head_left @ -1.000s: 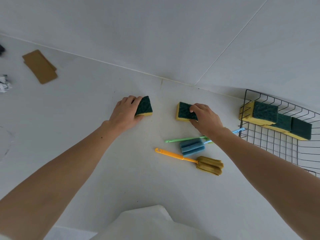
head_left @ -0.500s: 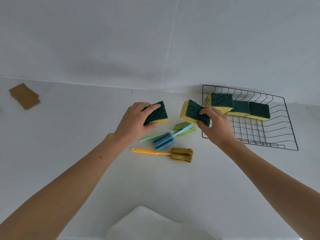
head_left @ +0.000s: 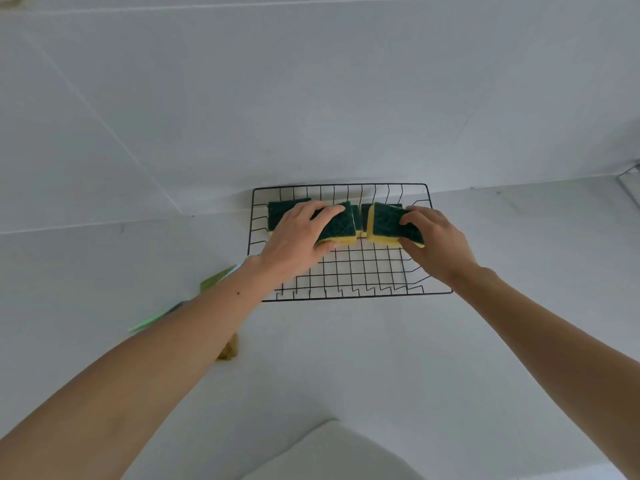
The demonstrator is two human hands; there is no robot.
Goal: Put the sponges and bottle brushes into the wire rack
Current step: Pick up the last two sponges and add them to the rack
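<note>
Head view: both hands hover over the wire rack [head_left: 349, 275] at the back of the counter [head_left: 346, 358]. The left hand [head_left: 298, 242] grips one green-and-yellow sponge [head_left: 337, 226]; the right hand [head_left: 438, 242] grips another sponge [head_left: 389, 223]. Each sits green face up, just in front of the stored sponges [head_left: 285, 209] along the rack's far edge. The open wire floor lies directly beneath and toward the person, so setting them down looks like a short lowering. The bottle brushes [head_left: 216, 278] lie on the counter left of the rack, partly hidden beneath the left forearm, nearer the left hand.

Green-yellow sponges [head_left: 341, 227] over black wire rack [head_left: 349, 271]; brushes [head_left: 216, 280] left, outside.
</note>
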